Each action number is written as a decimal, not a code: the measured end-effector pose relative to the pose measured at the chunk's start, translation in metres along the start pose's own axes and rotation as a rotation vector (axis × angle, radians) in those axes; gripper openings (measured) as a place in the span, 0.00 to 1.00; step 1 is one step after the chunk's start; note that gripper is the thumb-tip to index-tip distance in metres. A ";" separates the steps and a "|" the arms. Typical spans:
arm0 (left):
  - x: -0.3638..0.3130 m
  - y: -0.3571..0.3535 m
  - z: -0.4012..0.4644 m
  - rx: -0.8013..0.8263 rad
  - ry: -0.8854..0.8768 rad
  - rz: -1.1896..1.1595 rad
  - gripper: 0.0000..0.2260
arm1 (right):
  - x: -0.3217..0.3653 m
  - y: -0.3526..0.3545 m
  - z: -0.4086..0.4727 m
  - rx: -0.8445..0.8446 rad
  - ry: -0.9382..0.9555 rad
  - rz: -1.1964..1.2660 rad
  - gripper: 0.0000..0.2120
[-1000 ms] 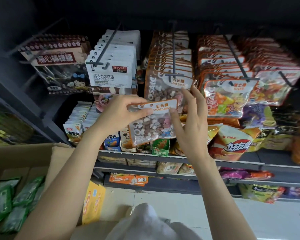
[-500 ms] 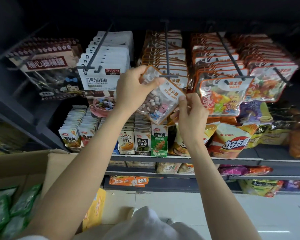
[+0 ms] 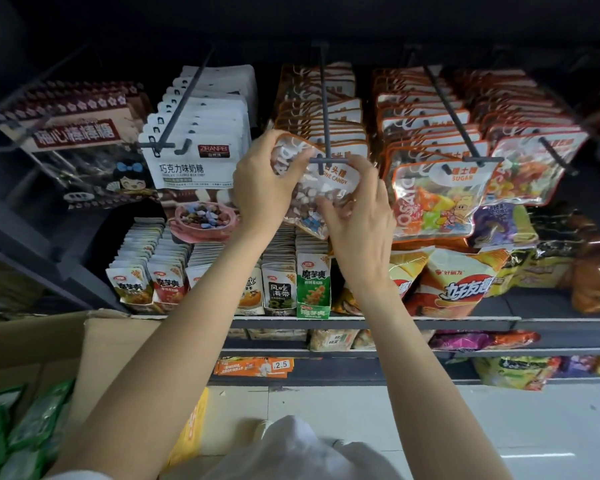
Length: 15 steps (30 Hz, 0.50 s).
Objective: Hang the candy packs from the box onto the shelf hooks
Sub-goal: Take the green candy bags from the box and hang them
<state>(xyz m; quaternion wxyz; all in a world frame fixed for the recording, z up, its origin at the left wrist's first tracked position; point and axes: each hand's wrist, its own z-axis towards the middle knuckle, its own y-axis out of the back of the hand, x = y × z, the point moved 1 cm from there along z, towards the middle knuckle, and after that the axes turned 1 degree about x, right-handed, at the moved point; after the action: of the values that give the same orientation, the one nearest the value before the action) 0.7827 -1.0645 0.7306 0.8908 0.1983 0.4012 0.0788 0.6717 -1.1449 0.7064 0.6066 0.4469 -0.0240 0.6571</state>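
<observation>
A clear stone candy pack (image 3: pixel 323 188) with an orange-edged white label is held up at the front tip of the middle shelf hook (image 3: pixel 323 109). My left hand (image 3: pixel 264 181) grips its upper left corner. My right hand (image 3: pixel 357 209) pinches its lower right side. The pack's top lies against the hook's crossbar; I cannot tell whether the hook passes through its hole. Behind it, several identical packs (image 3: pixel 323 98) hang on the same hook. The cardboard box (image 3: pixel 94 344) stands at the lower left.
White chocolate candy packs (image 3: pixel 201 157) hang on the hook to the left, colourful sugar packs (image 3: pixel 433 195) on the hook to the right. Snack sachets (image 3: pixel 278 282) and chip bags (image 3: pixel 465 282) fill the shelf below. Green packs (image 3: pixel 21 434) lie in the box.
Both hands have lifted the stone candy pack from chest height up to the tip of the middle hook and turned it upright against the hanging packs.
</observation>
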 end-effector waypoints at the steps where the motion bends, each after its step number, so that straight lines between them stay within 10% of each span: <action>1: 0.001 -0.003 0.000 -0.001 0.006 -0.012 0.21 | 0.000 -0.002 0.000 0.022 0.009 -0.019 0.23; 15: -0.002 0.005 -0.025 -0.119 -0.105 -0.001 0.22 | 0.003 0.002 -0.011 -0.021 0.049 -0.020 0.25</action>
<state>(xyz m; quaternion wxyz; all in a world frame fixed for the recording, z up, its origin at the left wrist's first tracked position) 0.7627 -1.0533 0.7195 0.9209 0.1484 0.3487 0.0917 0.6637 -1.1366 0.7027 0.6183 0.4244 -0.0116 0.6614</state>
